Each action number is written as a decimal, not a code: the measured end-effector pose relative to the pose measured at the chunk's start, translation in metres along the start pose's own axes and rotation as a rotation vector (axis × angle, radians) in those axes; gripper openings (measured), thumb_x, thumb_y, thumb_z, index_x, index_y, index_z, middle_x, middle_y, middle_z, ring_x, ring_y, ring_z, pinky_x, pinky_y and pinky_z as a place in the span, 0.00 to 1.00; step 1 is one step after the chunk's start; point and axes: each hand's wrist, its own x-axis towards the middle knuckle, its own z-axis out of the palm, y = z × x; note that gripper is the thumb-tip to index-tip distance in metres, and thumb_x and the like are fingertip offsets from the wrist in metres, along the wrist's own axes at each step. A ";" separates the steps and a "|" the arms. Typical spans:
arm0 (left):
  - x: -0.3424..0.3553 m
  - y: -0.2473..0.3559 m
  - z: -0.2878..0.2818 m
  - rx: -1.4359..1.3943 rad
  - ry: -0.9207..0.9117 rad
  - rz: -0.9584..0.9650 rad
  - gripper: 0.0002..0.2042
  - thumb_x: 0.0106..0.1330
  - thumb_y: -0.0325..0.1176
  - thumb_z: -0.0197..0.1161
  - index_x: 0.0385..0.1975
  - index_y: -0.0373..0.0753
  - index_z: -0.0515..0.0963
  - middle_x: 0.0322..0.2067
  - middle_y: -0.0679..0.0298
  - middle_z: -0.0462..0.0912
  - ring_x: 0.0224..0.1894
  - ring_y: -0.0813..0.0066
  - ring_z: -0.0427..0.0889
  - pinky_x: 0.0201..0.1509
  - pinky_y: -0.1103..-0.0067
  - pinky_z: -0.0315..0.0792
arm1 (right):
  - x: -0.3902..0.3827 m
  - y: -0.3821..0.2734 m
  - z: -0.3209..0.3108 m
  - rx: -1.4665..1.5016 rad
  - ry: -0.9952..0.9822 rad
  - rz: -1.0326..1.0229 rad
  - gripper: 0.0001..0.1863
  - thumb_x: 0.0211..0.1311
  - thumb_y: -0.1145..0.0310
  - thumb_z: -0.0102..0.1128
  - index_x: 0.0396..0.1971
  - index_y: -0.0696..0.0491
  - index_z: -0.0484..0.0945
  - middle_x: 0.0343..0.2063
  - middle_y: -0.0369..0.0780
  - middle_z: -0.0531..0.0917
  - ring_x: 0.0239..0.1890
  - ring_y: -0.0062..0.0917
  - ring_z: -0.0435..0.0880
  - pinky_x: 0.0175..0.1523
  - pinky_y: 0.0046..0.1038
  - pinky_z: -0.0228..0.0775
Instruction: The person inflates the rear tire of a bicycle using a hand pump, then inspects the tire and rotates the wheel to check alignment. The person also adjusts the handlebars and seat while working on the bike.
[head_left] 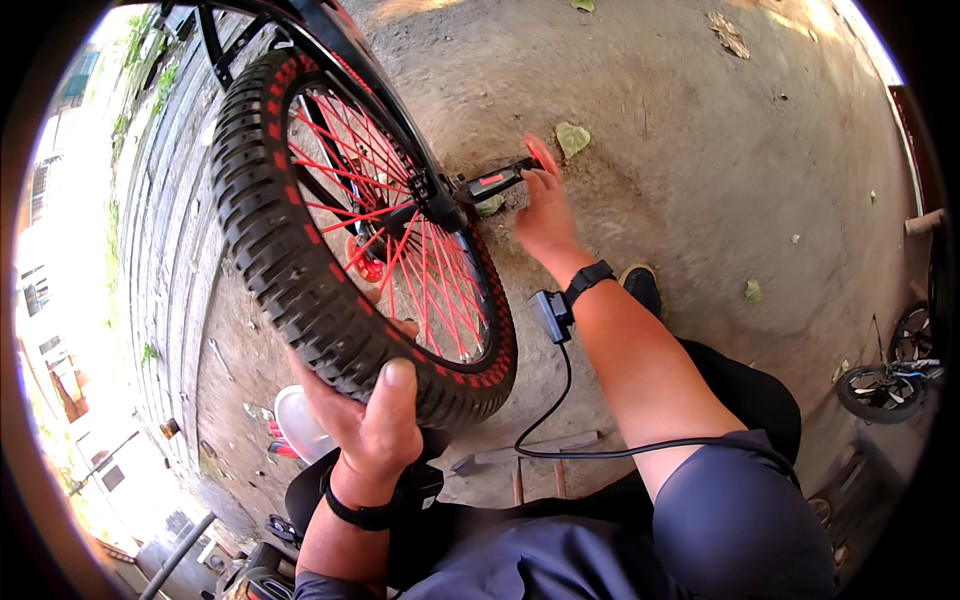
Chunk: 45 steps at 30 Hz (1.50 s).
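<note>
biggest first: a knobby bicycle wheel (268,215) is leaning at the person's front left, a black frame arm (400,125) running down to its hub (440,203). the left hand (375,425) is gripping the tyre's near edge, thumb over the tread, fingers curling behind. the right hand (548,222) is reaching past the hub, fingers meeting the outer end of a black piece (492,182) with a red patch; whether they are closing on it, cannot tell. step in hand, my reading: steadying the wheel while working beside the hub. next move is probably calling for a sure hold on that piece, wheel kept steady. hard to make out: right fingertips are blurring, left fingers are mostly hiding; pedal or tool, cannot tell.
</note>
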 end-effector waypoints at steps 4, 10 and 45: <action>-0.007 -0.003 0.005 -0.114 -0.001 0.013 0.37 0.61 0.29 0.71 0.67 0.33 0.56 0.52 0.57 0.76 0.46 0.71 0.81 0.51 0.73 0.77 | 0.011 -0.020 -0.050 0.031 -0.018 0.107 0.23 0.58 0.74 0.58 0.56 0.53 0.78 0.51 0.48 0.84 0.52 0.45 0.84 0.55 0.42 0.77; -0.022 -0.014 0.002 -0.040 -0.047 0.017 0.39 0.60 0.25 0.70 0.69 0.31 0.54 0.45 0.62 0.76 0.43 0.76 0.77 0.52 0.76 0.74 | 0.072 -0.042 -0.128 -0.105 0.061 -0.112 0.15 0.64 0.67 0.55 0.48 0.53 0.83 0.38 0.50 0.88 0.42 0.47 0.87 0.47 0.44 0.79; -0.107 -0.004 -0.024 0.312 -0.299 0.127 0.44 0.63 0.40 0.72 0.74 0.31 0.52 0.60 0.43 0.71 0.62 0.47 0.74 0.66 0.62 0.70 | -0.130 -0.228 -0.199 0.465 -0.479 -0.336 0.33 0.60 0.51 0.71 0.56 0.59 0.73 0.44 0.41 0.84 0.46 0.25 0.82 0.56 0.31 0.74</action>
